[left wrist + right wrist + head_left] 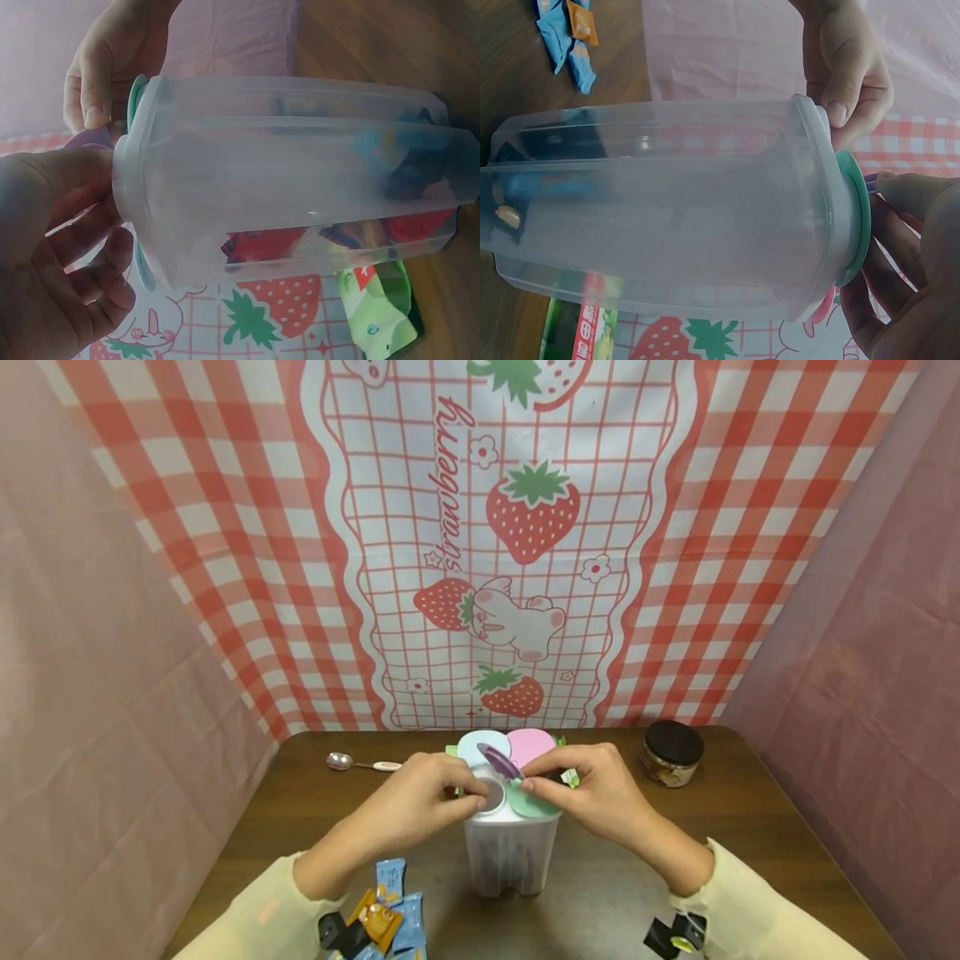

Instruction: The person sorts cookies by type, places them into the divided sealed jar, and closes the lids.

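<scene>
A tall translucent storage container (pixel 510 856) stands upright on the table, its white top carrying blue (pixel 482 748), pink (pixel 532 745) and green (pixel 534 802) lids. One round opening (pixel 492 797) at the front left is uncovered. My right hand (pixel 596 789) pinches the tilted purple lid (pixel 501 762) between thumb and fingers, above the green lid. At the uncovered opening is my left hand (pixel 423 797), its fingertips at the rim and its other fingers loosely bent; I see nothing held in it. Through the clear wall, small wrapped pieces (pixel 409 154) show low inside.
Blue and orange wrapped snacks (pixel 377 920) lie front left, by the left forearm. A spoon (pixel 363 763) with a white handle rests behind the left hand. At the back right stands a black-lidded jar (pixel 672 754). Green packets (pixel 379 307) sit behind the container.
</scene>
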Action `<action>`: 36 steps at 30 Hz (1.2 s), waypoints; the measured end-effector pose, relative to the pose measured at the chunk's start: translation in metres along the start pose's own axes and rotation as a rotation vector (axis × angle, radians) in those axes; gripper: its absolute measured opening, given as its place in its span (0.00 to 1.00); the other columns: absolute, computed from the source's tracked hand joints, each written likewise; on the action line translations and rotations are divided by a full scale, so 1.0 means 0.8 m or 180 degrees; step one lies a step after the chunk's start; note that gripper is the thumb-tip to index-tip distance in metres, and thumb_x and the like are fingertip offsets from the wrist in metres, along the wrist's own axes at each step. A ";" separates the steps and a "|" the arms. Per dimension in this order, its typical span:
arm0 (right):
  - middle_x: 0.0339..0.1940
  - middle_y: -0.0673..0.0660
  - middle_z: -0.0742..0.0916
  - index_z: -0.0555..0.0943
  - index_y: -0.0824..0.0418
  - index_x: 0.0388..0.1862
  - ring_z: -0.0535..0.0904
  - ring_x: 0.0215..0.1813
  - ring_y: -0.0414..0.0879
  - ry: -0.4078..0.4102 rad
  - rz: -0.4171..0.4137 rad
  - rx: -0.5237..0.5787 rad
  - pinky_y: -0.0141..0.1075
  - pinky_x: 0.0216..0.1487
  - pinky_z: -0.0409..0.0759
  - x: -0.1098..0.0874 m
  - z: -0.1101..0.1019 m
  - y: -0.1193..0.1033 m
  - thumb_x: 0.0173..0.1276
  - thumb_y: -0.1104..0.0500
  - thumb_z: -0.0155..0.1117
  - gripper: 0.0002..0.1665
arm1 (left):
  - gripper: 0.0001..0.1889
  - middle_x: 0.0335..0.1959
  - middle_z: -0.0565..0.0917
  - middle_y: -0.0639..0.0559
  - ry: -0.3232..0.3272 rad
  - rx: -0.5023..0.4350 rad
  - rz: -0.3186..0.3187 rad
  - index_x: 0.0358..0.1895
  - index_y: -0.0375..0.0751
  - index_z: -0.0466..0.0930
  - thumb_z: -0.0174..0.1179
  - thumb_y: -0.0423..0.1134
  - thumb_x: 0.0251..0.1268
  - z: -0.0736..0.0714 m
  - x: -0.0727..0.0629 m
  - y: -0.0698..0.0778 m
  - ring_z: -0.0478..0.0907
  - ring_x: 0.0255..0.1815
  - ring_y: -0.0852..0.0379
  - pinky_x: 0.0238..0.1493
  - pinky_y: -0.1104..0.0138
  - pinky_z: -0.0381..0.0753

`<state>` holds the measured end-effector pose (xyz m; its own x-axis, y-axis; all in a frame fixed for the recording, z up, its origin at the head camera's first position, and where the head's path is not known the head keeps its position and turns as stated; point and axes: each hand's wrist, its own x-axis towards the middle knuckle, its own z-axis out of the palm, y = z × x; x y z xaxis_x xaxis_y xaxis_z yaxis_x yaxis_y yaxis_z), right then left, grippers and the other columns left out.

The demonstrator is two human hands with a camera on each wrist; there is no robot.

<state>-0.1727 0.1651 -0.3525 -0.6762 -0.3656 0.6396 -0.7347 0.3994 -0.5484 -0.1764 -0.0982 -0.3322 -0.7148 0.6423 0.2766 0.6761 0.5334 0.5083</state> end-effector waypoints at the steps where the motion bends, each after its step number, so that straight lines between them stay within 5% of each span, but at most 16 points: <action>1: 0.33 0.42 0.92 0.92 0.49 0.36 0.86 0.35 0.35 0.0000 -0.0003 0.0003 0.33 0.34 0.83 0.000 0.000 0.000 0.60 0.60 0.80 0.07 | 0.03 0.31 0.84 0.69 0.0004 -0.0066 -0.0007 0.39 0.54 0.92 0.70 0.41 0.67 0.000 -0.001 -0.001 0.76 0.31 0.69 0.34 0.71 0.78; 9: 0.33 0.42 0.92 0.92 0.49 0.35 0.86 0.35 0.35 -0.0001 0.0066 -0.0008 0.33 0.36 0.83 0.000 -0.001 -0.001 0.59 0.60 0.81 0.07 | 0.13 0.41 0.88 0.60 0.0137 -0.0670 -0.0265 0.52 0.50 0.89 0.71 0.39 0.64 -0.010 -0.025 -0.013 0.83 0.36 0.64 0.39 0.67 0.84; 16: 0.32 0.41 0.92 0.92 0.49 0.35 0.86 0.34 0.35 0.0027 0.0055 -0.0011 0.30 0.37 0.82 0.001 0.000 -0.001 0.58 0.60 0.81 0.07 | 0.18 0.45 0.88 0.59 0.0357 -0.0710 -0.0548 0.57 0.51 0.85 0.72 0.40 0.64 -0.010 -0.060 -0.044 0.84 0.40 0.64 0.42 0.66 0.85; 29: 0.32 0.42 0.92 0.92 0.50 0.35 0.83 0.31 0.34 0.0024 0.0085 0.0005 0.26 0.33 0.78 0.006 -0.003 -0.001 0.57 0.61 0.81 0.08 | 0.18 0.47 0.88 0.52 0.0284 -0.0771 -0.1257 0.56 0.43 0.85 0.71 0.41 0.64 0.024 -0.123 -0.130 0.84 0.45 0.56 0.45 0.67 0.85; 36: 0.32 0.45 0.92 0.92 0.51 0.36 0.84 0.33 0.34 0.0039 0.0030 0.0016 0.28 0.35 0.80 0.003 0.000 0.000 0.58 0.62 0.81 0.08 | 0.18 0.45 0.88 0.44 0.0193 -0.0696 -0.1294 0.53 0.39 0.86 0.73 0.39 0.61 0.053 -0.143 -0.177 0.83 0.43 0.49 0.41 0.68 0.82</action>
<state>-0.1742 0.1642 -0.3506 -0.6823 -0.3514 0.6410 -0.7286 0.3986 -0.5570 -0.1826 -0.2241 -0.4709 -0.9276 0.3682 0.0633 0.2899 0.6024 0.7437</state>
